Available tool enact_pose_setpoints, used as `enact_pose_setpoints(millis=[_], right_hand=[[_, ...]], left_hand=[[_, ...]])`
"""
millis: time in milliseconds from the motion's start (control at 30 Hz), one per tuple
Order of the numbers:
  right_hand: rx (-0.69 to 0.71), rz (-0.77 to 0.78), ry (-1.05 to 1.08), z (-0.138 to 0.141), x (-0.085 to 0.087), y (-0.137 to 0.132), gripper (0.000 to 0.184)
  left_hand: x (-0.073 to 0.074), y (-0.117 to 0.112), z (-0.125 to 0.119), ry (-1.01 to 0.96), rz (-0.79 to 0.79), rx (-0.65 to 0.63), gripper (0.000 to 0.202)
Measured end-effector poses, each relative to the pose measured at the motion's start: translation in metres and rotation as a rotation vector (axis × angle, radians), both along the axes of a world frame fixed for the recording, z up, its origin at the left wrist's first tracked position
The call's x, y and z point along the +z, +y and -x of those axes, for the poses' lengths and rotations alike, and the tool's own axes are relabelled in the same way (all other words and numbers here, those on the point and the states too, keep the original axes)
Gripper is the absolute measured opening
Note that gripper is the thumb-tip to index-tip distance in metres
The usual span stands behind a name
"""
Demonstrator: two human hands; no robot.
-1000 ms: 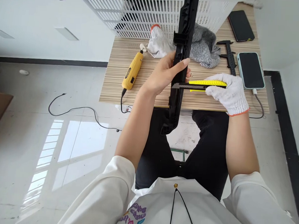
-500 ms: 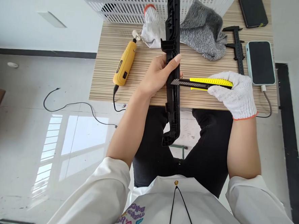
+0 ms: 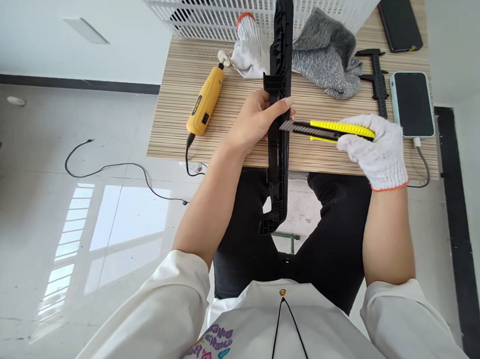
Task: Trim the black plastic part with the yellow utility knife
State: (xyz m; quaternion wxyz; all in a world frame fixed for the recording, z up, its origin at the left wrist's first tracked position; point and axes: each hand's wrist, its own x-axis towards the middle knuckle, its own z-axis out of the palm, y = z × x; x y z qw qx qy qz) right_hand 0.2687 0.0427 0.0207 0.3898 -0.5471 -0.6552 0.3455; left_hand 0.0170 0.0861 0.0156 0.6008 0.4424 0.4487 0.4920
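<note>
My bare left hand (image 3: 260,118) is wrapped round the middle of a long black plastic trim piece (image 3: 277,154), thumb across its face. The piece points away from me over the table, and its hooked near end hangs above my lap. In a white knit glove, my right hand (image 3: 374,147) grips a yellow and black utility knife (image 3: 343,130). Its blade is out and points left, with the tip at the right edge of the plastic piece, just below my left thumb. Whether the blade touches the plastic I cannot tell.
On the wooden table (image 3: 169,142) lie a yellow rotary tool (image 3: 205,101) with a cord, a white glove (image 3: 250,50), a grey cloth (image 3: 329,57), a black caliper (image 3: 378,82), a phone (image 3: 400,21) and a pale-cased device (image 3: 413,103) with a cable. A white basket (image 3: 229,16) stands behind.
The plastic piece's far end has dropped nearer, so its tip now shows. The knife blade has shifted slightly right, from across the piece to its right edge. The view has shifted a little.
</note>
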Motion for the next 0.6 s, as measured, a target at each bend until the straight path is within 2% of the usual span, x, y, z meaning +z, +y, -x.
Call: enact_pose_setpoints(millis=[67, 200, 333, 600], right_hand=[[0.025, 0.038, -0.02, 0.0006, -0.0003, -0.0011, 0.025], [-0.005, -0.002, 0.027, 0.0021, -0.0014, -0.0024, 0.026], [0.032, 0.025, -0.005, 0.0042, -0.0008, -0.0022, 0.026], [0.007, 0.028, 0.012, 0.0071, -0.0014, -0.0023, 0.025]], left_hand=[[0.0014, -0.0014, -0.0006, 0.01, 0.005, -0.012, 0.02], [-0.0008, -0.0023, -0.0024, -0.016, 0.042, 0.029, 0.019], [-0.0043, -0.0013, -0.0032, -0.026, 0.054, 0.05, 0.018], [-0.0038, -0.0021, -0.0019, 0.007, 0.065, 0.014, 0.021]])
